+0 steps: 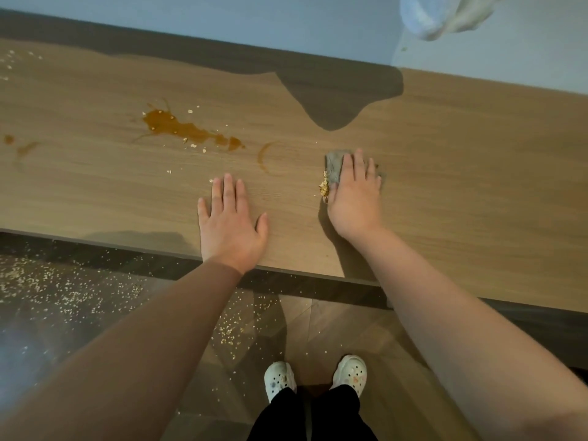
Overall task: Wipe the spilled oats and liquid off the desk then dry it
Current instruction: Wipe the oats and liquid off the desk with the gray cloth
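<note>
A wooden desk (461, 173) runs across the view. My right hand (356, 195) presses flat on a grey cloth (334, 168), fingers straight. A small heap of oats (324, 187) lies against the cloth's left edge. My left hand (230, 224) rests flat on the bare desk near its front edge, holding nothing. A brown liquid puddle (181, 128) with oat flakes in it spreads left of centre. A faint brown ring mark (265, 159) sits between the puddle and the cloth. Smaller brown drops (19, 144) lie at the far left.
Loose oats (19, 63) dot the desk's far left corner. Many oats (63, 288) are scattered on the floor below the desk edge. My feet in white clogs (315, 377) stand on the floor. A pale fabric bundle (445, 14) hangs at top right against the wall.
</note>
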A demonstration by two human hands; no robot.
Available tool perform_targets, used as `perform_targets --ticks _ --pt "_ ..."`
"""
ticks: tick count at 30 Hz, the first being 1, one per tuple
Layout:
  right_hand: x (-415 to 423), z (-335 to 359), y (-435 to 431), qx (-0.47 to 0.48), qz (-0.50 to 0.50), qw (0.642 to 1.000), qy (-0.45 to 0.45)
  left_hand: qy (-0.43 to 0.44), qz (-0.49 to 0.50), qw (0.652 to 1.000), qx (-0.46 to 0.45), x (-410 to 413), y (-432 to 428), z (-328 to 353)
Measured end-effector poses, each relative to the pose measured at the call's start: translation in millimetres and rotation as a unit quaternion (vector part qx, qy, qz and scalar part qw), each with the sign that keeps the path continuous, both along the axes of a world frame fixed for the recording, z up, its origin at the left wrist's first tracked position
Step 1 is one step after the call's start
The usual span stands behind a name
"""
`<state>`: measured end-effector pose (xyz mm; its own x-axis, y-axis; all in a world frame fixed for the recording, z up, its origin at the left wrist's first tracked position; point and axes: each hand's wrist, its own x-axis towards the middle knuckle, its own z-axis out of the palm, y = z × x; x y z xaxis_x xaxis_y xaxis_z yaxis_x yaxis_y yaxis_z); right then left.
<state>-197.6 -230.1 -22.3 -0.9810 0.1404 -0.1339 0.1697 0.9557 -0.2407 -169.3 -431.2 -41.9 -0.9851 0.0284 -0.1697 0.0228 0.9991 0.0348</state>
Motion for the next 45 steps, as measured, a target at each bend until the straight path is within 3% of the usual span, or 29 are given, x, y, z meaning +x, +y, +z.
perform_targets --ticks 3,6,9,13,15,17,20,24,27,33,35,38,42,45 --pt "4.2 0.4 41.9 0.001 0.009 1.000 0.004 -0.001 -0.002 1.000 -0.001 0.8 0.0 0.1" --pt "14.9 0.2 82.7 -0.022 -0.118 0.993 0.014 0.000 0.000 1.000 0.005 1.3 0.6 -0.3" --pt "25.1 0.6 63.3 0.004 -0.181 0.984 0.008 0.001 0.004 1.000 0.008 1.2 0.5 -0.4" --pt "45.9 -5.8 11.3 0.027 -0.036 0.999 0.005 0.004 0.004 1.000 0.007 2.5 0.1 -1.7" --pt "55.4 -5.5 26.7 0.033 0.028 0.999 -0.003 0.005 0.006 1.000 0.009 2.3 0.1 -1.8" --pt "67.1 -6.5 57.7 0.046 0.014 0.999 -0.009 0.004 0.005 1.000 0.009 1.8 0.5 -1.6" --pt "95.5 -5.1 63.3 0.041 -0.086 0.995 -0.003 0.002 0.007 1.000 0.011 1.9 0.5 -0.4" --pt "118.1 -4.6 34.4 0.100 0.036 0.994 -0.027 -0.002 0.007 1.000 0.008 1.6 1.0 0.5" --pt "114.5 4.1 49.3 0.108 0.054 0.993 -0.010 -0.006 0.012 1.000 0.012 1.9 0.6 0.7" --pt "114.7 -3.2 68.6 0.027 0.154 0.988 -0.005 -0.003 0.017 1.000 0.007 3.1 0.5 0.0" --pt "119.1 -3.9 81.0 0.031 0.111 0.993 0.005 0.000 0.013 1.000 0.003 1.9 -0.3 0.6" --pt "132.9 -8.7 80.7 0.009 -0.033 0.998 0.046 -0.003 0.009 1.000 0.012 1.7 0.2 2.4" --pt "129.8 -8.9 32.5 0.016 -0.242 0.968 0.065 -0.013 0.001 1.000 0.002 1.0 -0.7 0.6" --pt "106.0 -7.1 -38.0 0.022 -0.279 0.959 0.036 -0.034 -0.010 0.999 0.016 -1.4 -2.1 2.0"
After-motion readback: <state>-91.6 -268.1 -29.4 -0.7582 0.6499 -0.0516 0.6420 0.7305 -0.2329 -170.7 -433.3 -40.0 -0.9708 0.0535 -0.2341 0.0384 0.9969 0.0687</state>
